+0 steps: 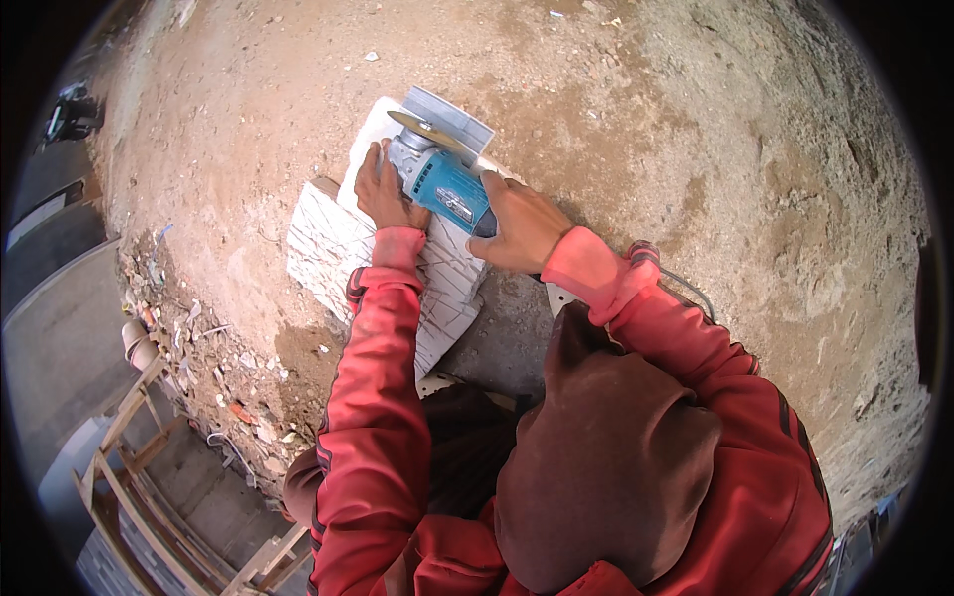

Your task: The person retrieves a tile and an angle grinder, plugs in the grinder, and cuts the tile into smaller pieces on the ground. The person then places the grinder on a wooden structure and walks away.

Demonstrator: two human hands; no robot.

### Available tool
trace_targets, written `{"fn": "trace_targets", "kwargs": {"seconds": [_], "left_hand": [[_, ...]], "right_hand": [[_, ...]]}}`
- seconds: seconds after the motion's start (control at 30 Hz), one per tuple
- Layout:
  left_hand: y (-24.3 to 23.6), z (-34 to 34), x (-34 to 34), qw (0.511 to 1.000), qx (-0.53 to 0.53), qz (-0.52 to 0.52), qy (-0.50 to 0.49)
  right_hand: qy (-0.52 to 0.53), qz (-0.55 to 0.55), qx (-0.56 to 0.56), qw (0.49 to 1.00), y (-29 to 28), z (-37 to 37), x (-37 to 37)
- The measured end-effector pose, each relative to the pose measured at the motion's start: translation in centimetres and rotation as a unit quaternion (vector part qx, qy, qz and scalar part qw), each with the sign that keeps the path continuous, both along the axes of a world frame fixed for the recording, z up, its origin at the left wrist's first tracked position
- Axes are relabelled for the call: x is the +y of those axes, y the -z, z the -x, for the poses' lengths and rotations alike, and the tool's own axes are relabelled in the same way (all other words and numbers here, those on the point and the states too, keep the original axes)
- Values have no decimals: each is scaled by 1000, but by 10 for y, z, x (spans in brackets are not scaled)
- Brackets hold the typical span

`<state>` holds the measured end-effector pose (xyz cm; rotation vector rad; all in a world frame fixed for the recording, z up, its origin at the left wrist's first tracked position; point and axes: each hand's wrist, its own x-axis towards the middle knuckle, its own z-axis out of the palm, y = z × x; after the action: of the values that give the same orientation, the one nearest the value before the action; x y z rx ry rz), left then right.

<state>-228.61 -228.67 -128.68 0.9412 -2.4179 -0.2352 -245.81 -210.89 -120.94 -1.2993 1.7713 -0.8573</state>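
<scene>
Blue grinder [449, 187], one; disc [429, 130], one

A teal angle grinder [452, 189] slants, its disc [422, 127] beside a grey tile [452, 115].

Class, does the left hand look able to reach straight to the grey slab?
Probably not: the grinder and its disc appear to lie between the left hand and the grey slab.

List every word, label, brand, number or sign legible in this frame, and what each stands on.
No text can be quoted.
Pale printed label on the blue-green, grey-headed angle grinder: too small and blurred to read.
Grey, flat rectangular piece: no lettering visible.
White surface with brown streaks: no lettering visible.
</scene>
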Motion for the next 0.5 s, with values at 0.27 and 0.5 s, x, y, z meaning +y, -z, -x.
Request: {"fn": "trace_targets", "kwargs": {"seconds": [0.27,0.5], "left_hand": [[13,-5,-3,1000,-9,19,-2],[17,-9,-10,1000,-7,4,-3]], "right_hand": [[-6,-1,-6,1000,1,2,-48],[-2,-12,-21,1000,-3,1,-79]]}}
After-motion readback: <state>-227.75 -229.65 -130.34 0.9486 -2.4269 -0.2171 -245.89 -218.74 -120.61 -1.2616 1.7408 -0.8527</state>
